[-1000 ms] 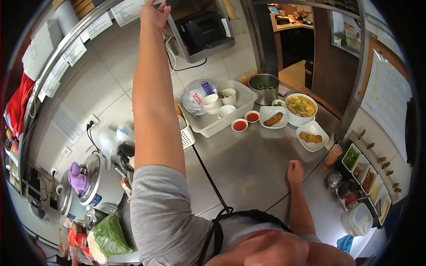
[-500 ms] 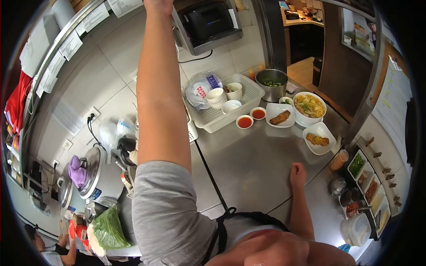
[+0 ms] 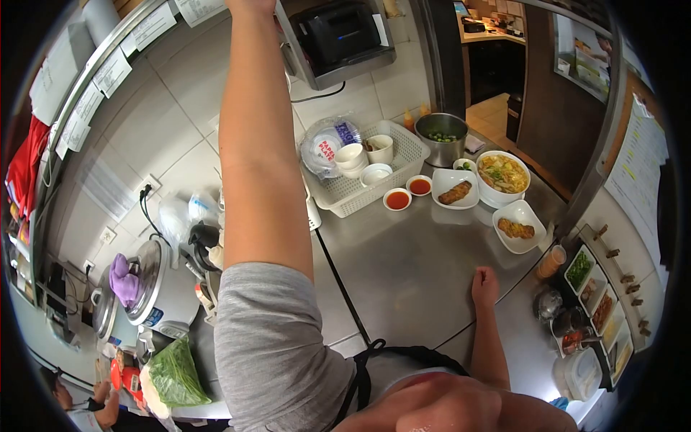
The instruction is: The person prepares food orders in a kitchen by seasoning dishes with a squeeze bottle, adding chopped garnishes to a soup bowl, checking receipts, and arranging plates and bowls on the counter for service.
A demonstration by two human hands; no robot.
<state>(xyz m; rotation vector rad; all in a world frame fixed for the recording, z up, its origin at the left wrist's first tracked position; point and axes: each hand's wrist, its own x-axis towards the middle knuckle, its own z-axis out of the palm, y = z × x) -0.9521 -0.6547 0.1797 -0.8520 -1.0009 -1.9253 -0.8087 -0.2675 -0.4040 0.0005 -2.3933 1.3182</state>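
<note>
My left arm reaches straight up past the shelf. Just the wrist and base of my left hand (image 3: pixel 250 6) show at the top edge, beside the black printer (image 3: pixel 337 39); its fingers are cut off by the frame. On the steel counter (image 3: pixel 403 266), my right hand (image 3: pixel 485 286) rests in a loose fist, with nothing visible in it. Beyond it stand a square white dish with a browned piece of food (image 3: pixel 516 229), a similar dish with a browned roll (image 3: pixel 455 192), a bowl of noodle soup (image 3: pixel 502 174) and two cups of red sauce (image 3: pixel 397 199).
A white basket (image 3: pixel 345 207) holds bowls and wrapped paper plates. Behind the dishes is a steel pot (image 3: pixel 441 147) of greens. Topping trays (image 3: pixel 597 302) line the right side. Large cookers (image 3: pixel 162 288) and a green bag (image 3: pixel 176 374) are left. Another person (image 3: pixel 79 403) works at lower left.
My raised left arm has shifted very slightly left. My right fist stays in nearly the same place, and the dishes have not moved.
</note>
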